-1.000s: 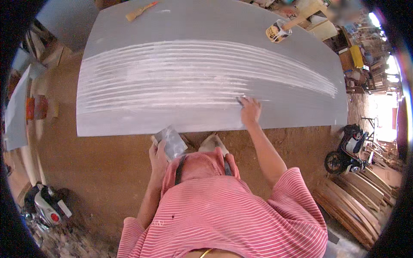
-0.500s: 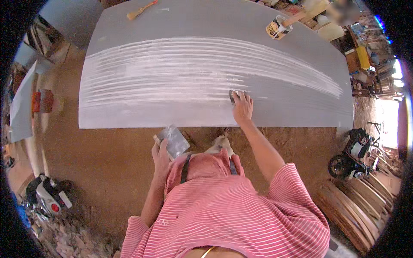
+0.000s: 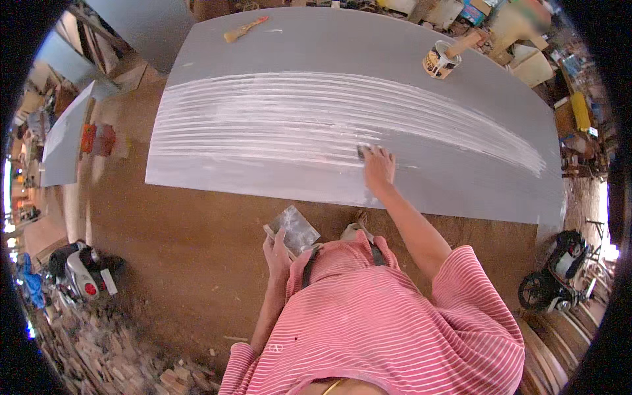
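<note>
A large grey panel [image 3: 276, 52] has a wide band of white, ridged streaks [image 3: 276, 112] across it. My right hand [image 3: 378, 168] is on the lower edge of that band, fingers closed on a small dark scraper [image 3: 361, 152] pressed to the surface, partly hidden by the fingers. Below the panel's near edge, my left hand [image 3: 276, 253] grips a square metal trowel [image 3: 296, 227] with a pale wooden handle, its plate smudged white.
A paintbrush [image 3: 240, 31] and a paint tin [image 3: 441, 60] with a wooden stick lie toward the panel's far side. Motorbikes [image 3: 82, 273] [image 3: 553, 273] stand at both sides, with another panel [image 3: 62, 141] at left, cluttered shelves [image 3: 579, 112] and timber [image 3: 546, 345] at right.
My right hand has shifted slightly left along the streaks with the scraper since one second ago. The view has turned, so the left side shows more. My left hand still holds the trowel.
</note>
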Available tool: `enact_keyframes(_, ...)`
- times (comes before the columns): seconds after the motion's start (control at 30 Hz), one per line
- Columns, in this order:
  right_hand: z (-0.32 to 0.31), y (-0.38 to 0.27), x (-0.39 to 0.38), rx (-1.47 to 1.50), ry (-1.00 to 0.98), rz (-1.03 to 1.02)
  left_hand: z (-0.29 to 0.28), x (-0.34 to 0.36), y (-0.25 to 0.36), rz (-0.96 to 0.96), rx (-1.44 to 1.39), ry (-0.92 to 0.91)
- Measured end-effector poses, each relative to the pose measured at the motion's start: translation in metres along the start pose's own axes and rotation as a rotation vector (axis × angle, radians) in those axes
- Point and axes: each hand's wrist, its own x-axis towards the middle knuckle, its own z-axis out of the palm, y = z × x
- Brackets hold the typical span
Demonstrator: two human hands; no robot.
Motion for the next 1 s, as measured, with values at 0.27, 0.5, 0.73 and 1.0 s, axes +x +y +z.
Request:
enact_keyframes(0.27, -0.074, 0.009, -0.054, 1.191, -0.276, 0.25, 0.052, -0.036, 0.026, -0.105, -0.298, -0.12)
enact_keyframes(0.5, -0.159, 0.035, -0.103, 1.337, -0.146, -0.041, 0.127, -0.054, 0.038, -0.128, -0.453, -0.298)
enact_keyframes(0.73, -0.174, 0.082, -0.103, 0.775, 0.179, -0.911, 0.202, -0.099, 0.076, -0.226, -0.458, -0.442)
enact_keyframes(1.0, -0.206, 0.135, -0.088, 0.654, 0.405, -0.474, 0.295, -0.082, 0.1, -0.063, -0.398, -0.644)
